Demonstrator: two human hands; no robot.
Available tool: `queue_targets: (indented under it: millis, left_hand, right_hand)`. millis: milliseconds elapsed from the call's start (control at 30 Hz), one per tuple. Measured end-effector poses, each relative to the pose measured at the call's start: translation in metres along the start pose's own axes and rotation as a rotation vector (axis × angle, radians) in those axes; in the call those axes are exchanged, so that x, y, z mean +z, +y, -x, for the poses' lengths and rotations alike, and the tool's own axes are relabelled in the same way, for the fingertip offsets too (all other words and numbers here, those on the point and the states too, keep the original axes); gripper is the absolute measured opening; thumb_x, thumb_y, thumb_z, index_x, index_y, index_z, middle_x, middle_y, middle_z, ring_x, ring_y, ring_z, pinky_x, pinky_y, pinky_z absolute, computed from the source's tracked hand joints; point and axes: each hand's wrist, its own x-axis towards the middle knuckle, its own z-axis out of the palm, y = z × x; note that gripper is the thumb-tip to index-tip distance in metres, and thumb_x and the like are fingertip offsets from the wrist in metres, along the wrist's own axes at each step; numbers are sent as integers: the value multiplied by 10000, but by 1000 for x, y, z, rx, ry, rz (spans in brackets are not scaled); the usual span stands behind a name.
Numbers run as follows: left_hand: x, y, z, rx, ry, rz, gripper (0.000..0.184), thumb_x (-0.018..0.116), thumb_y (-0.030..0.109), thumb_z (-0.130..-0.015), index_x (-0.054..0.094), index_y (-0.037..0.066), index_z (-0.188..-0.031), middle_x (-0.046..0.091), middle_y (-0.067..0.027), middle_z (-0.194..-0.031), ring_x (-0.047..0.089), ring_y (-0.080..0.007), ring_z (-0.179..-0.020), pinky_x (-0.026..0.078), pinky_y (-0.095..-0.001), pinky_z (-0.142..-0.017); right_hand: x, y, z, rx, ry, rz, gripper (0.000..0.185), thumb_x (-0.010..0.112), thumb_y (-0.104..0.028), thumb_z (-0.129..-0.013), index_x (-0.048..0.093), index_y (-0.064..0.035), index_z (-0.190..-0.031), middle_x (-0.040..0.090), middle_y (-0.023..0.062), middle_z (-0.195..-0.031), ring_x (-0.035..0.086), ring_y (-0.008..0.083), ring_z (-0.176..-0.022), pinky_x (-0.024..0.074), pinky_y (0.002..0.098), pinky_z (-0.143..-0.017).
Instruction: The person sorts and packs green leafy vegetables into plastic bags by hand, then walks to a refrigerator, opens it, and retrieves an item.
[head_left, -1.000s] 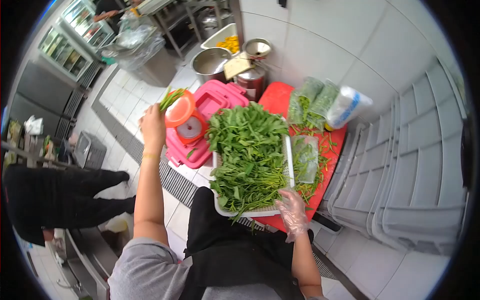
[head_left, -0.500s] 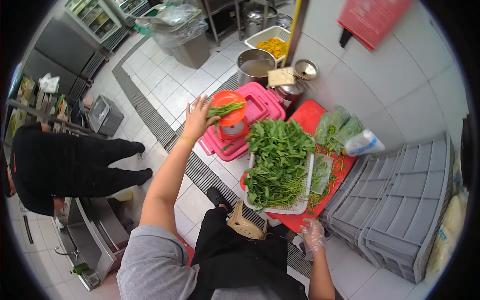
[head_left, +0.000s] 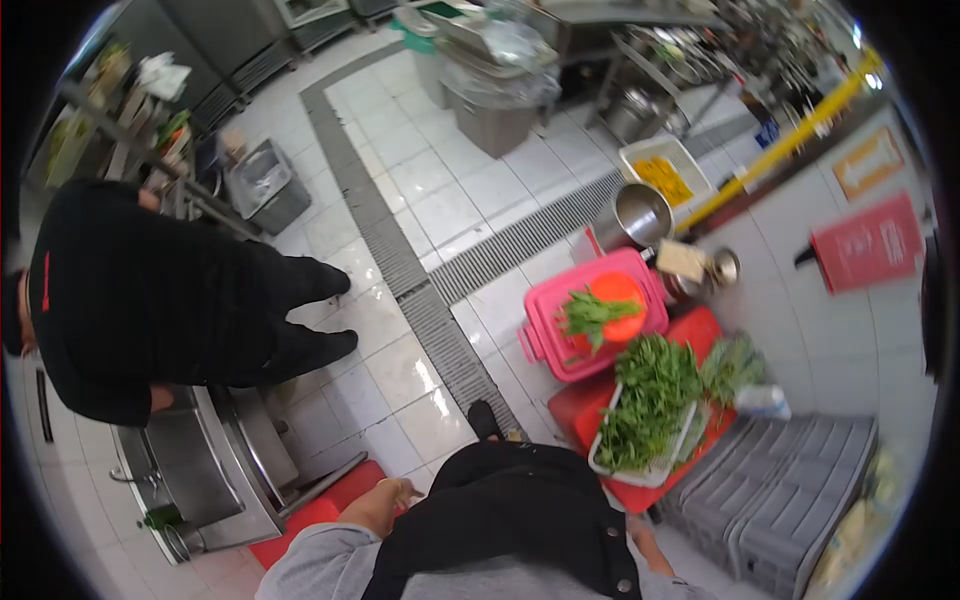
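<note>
My left hand point(head_left: 402, 492) hangs low by my apron, close to a red stool point(head_left: 335, 510). Its fingers are small and partly hidden, so their grip is unclear. On my other side, my right hand point(head_left: 637, 528) is mostly covered by the apron; only part of it and the forearm show. A bunch of leafy greens point(head_left: 590, 316) rests on an orange plate point(head_left: 624, 300), over a pink lidded bin point(head_left: 555, 295). Nearer me, a white basket point(head_left: 640, 474) heaped with leafy greens point(head_left: 655, 385) stands on a red surface point(head_left: 632, 495).
Grey crates point(head_left: 770, 490) stand at the right, by the wall. A metal pot point(head_left: 640, 215) and a tray of yellow pieces point(head_left: 665, 180) are beyond the bin. At left, a person in black point(head_left: 170, 300) bends beside a metal sink point(head_left: 195, 465). A drain grate point(head_left: 440, 340) crosses the floor.
My left hand has let go of the greens, which now lie on the orange plate, and has drawn back beside my body. The view has swung left and sits higher.
</note>
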Motion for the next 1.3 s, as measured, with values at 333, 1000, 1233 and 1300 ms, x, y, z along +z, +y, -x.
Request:
queue_targets:
  millis: [333, 1000, 1233, 1300]
  left_hand:
    - [-207, -2, 106, 93, 1226, 809, 378, 748, 345, -859, 735, 52, -1098, 747, -190, -1001, 697, -356, -1016, 537, -417, -927]
    - [-708, 29, 259, 407, 1096, 1400, 328, 648, 294, -991, 666, -3, -1130, 727, -111, -884, 673, -170, -677, 513, -289, -579]
    - [-849, 7, 315, -51, 952, 1010, 486, 635, 455, -943, 685, 25, -1166, 718, -149, -992, 678, -288, -908, 524, -408, -796]
    - [-917, -25, 329, -119, 848, 952, 544, 621, 508, -931, 689, 28, -1177, 714, -173, -1038, 670, -323, -968, 512, -430, -846]
  right_hand:
    - [-248, -262, -81, -212, -815, -559, 625, 450, -537, -1015, 552, -65, -1412, 604, 132, -1397, 548, 244, -1314, 374, 379, -1138]
    - [-728, -745, -435, -497, 174, 632, 362, 589, -199, -890, 726, -93, -1208, 639, 161, -1338, 614, 334, -1252, 509, 449, -1029]
    - [-885, -1056, -501, -1071, 757, 295, 224, 589, -219, -874, 724, -101, -1008, 737, 142, -1009, 705, 317, -952, 558, 434, -841]
    - [-894, -1110, -496, -1051, 593, -72, 282, 614, -291, -906, 731, -129, -1104, 744, 120, -1030, 702, 275, -945, 555, 408, -825]
